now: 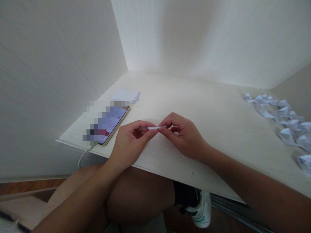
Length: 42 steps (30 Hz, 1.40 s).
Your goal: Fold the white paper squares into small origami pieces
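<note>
As both hands pinch it narrowly | folded paper | roughly level between them

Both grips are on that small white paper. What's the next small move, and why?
Probably steady the white paper with the left grip and slide the right grip along it, pressing it flatter. Both pinch it; it shows nearly edge-on as a thin sliver, and folded papers lie at the right. Its creases can't be made out.
</note>
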{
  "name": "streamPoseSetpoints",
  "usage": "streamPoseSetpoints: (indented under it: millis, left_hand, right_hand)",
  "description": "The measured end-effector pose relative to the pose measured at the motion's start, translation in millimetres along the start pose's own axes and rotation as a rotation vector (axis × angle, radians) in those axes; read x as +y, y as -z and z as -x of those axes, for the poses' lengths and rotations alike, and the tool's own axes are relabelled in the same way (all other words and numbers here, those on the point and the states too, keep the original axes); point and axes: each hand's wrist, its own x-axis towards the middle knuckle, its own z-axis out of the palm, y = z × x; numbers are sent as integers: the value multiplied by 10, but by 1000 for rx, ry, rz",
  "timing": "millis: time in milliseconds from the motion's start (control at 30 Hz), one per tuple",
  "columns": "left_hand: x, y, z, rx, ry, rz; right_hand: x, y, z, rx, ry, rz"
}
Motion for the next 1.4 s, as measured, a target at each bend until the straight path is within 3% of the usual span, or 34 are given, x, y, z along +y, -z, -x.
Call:
streamPoseSetpoints:
  millis: [233, 433, 600, 833, 1167, 1400]
  left_hand:
    - [35, 4, -5, -14, 55, 89]
    - [15, 16, -11, -10, 17, 61]
    - [22, 19, -27, -60, 55, 77]
    - [32, -1, -26, -30, 72, 113]
    - [59, -9, 1, 20, -40, 50]
    - [41, 0, 0, 9, -48, 53]
  right_hand:
    - [-8, -26, 11, -7, -135, -117]
    - [-18, -22, 8, 4, -145, -115]
    - [-9, -25, 9, 6, -171, -99]
    - [-2, -44, 1, 6, -213, -168]
    - [-36, -21, 5, 22, -165, -130]
    - [-35, -31, 13, 29, -130, -112]
